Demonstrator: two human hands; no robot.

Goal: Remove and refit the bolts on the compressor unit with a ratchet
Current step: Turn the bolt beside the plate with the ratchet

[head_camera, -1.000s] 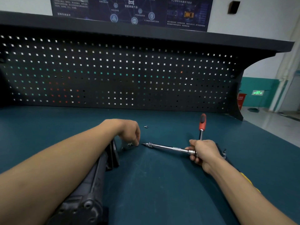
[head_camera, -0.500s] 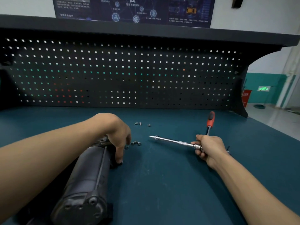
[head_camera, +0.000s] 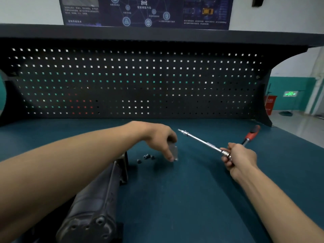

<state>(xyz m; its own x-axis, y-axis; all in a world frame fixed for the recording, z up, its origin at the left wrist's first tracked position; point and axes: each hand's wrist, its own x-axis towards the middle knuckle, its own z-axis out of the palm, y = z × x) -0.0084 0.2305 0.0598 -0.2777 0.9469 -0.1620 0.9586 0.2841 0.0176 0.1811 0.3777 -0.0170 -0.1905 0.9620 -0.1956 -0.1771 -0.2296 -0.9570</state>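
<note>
Moved: left hand [head_camera: 157,139] has come off the compressor unit [head_camera: 98,199] and crossed rightward past the bolts [head_camera: 146,156]; the ratchet [head_camera: 201,142] tip has risen.
Left fingers [head_camera: 169,155]: pointing down, pinching a blurred grey piece [head_camera: 173,149] close above the tabletop [head_camera: 175,199].
Right fingers [head_camera: 226,162]: clamped round the ratchet's head; right hand [head_camera: 240,158] at 3 o'clock.
Ratchet: silver extension aims toward 10 o'clock, red handle [head_camera: 252,134] toward 1 o'clock.
Bolts: small dark cluster at 9 o'clock of the left fingertips.
Compressor unit: lying at 7 o'clock, partly under the left forearm.
Pegboard [head_camera: 140,85]: along 12 o'clock.
</note>
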